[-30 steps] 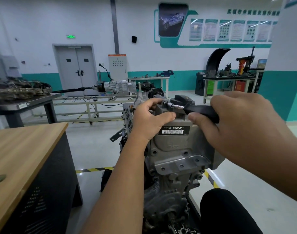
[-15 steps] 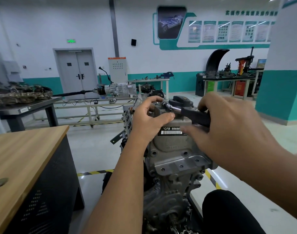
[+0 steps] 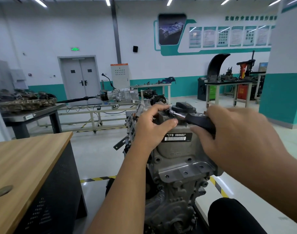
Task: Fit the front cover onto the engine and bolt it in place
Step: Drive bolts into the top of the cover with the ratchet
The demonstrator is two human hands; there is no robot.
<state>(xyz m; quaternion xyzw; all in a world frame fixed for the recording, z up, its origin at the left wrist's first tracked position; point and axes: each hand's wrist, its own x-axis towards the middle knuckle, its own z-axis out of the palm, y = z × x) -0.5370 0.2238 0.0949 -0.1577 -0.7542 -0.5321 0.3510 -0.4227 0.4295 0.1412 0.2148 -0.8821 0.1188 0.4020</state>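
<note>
far left: wooden-topped bench [image 3: 22, 159], with a dark metal table [image 3: 31, 114] of grimy parts behind it. further back, grey double doors [image 3: 80, 80] and a gearbox [image 3: 120, 95] on a long stand. centre: left hand [image 3: 152, 125] curled over the top corner of the front cover [image 3: 176, 149], thumb pressed on its face, fingers steadying the ratchet head. cover seated against the upright engine [image 3: 174, 200], labelled "cfb 666660". black oil cap [image 3: 184, 107] just behind. ratchet wrench [image 3: 195, 119] lying across the top edge. right hand [image 3: 237, 135] wrapped round its black handle.
</note>
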